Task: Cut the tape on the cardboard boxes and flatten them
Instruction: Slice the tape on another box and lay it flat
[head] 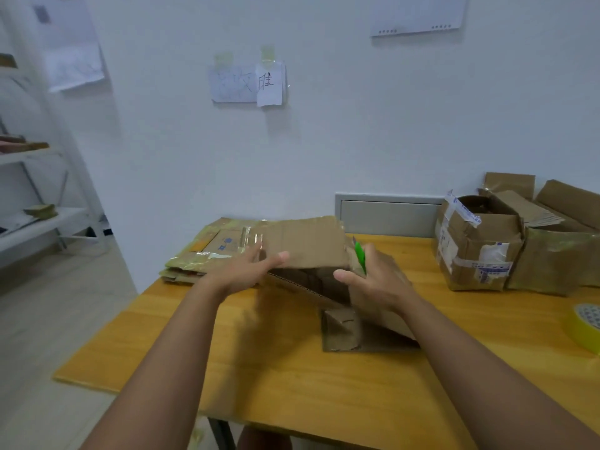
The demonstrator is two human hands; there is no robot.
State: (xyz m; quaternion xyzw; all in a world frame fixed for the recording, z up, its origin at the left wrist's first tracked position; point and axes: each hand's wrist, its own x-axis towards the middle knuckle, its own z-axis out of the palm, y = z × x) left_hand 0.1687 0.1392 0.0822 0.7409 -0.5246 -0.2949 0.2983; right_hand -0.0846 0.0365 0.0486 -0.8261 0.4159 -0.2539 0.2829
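A brown cardboard box (308, 245) lies half collapsed in the middle of the wooden table (292, 368), its open end facing me. My left hand (250, 271) presses on its left upper panel with fingers stretched out. My right hand (376, 280) rests against the box's right side and holds a green cutter (359, 256) between its fingers. A loose flap (341, 329) lies flat on the table below the box. A stack of flattened boxes (201, 254) with yellowish tape sits at the table's far left corner.
Two taped, opened cardboard boxes (477, 248) (558, 241) stand at the far right of the table. A yellow tape roll (587, 326) lies at the right edge. A white shelf rack (39, 190) stands on the left; the white wall is right behind the table.
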